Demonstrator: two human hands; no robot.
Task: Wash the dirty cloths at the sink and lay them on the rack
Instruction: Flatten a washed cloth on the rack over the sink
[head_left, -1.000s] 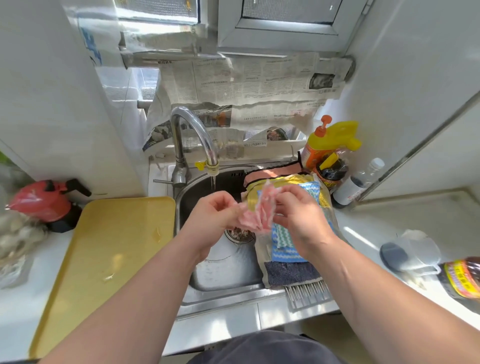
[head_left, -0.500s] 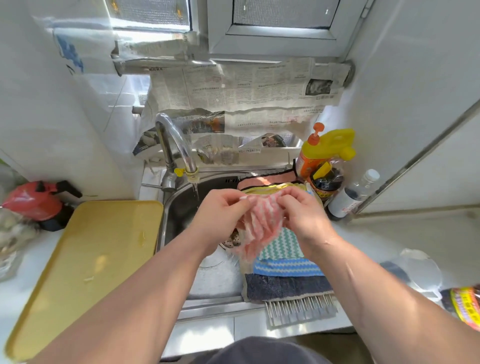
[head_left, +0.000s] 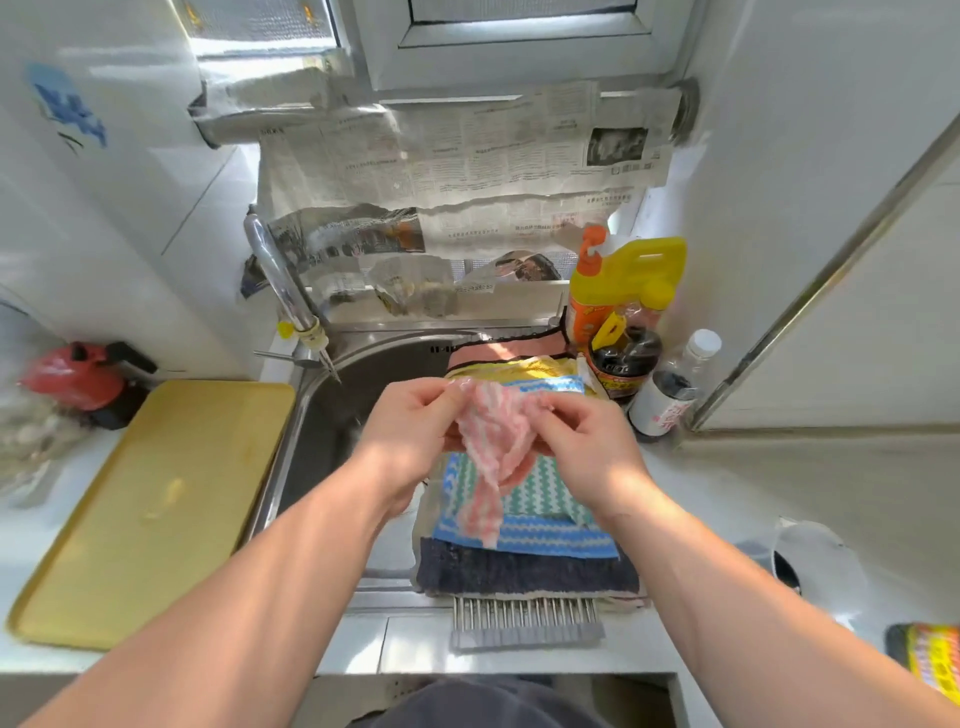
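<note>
Left hand: the left hand (head_left: 415, 426) is held over the right part of the sink, thumb and fingers pinching the top left edge of the pink striped cloth (head_left: 491, 441).
Right hand: the right hand (head_left: 589, 449) pinches the same cloth at its top right edge, fingers curled round the fabric.
Pink striped cloth: bunched between the two hands, raised above the rack, with a narrow tail hanging down toward the near side over the cloths below.
Sink: the steel sink (head_left: 332, 415) lies left of the rack; its dark basin shows beside the left forearm.
Faucet: the curved chrome faucet (head_left: 280, 280) stands at the far left corner of the sink, its spout pointing down into the basin.
Rack: the metal rack (head_left: 524, 618) spans the right side of the sink; only its bars at the near end show.
Cloths on the rack: a dark blue cloth (head_left: 524, 571) lies nearest, a blue-and-green zigzag cloth (head_left: 535, 504) beyond it, then a yellow cloth (head_left: 514, 370) at the far end.
Left counter: a yellow tray (head_left: 156, 504) lies flat just beside the sink.
Far right corner: a yellow detergent bottle (head_left: 623, 280), a dark jar (head_left: 623, 358) and a clear bottle with a white cap (head_left: 675, 389) stand close together.
Back wall: newspaper (head_left: 467, 156) hangs behind the faucet.
</note>
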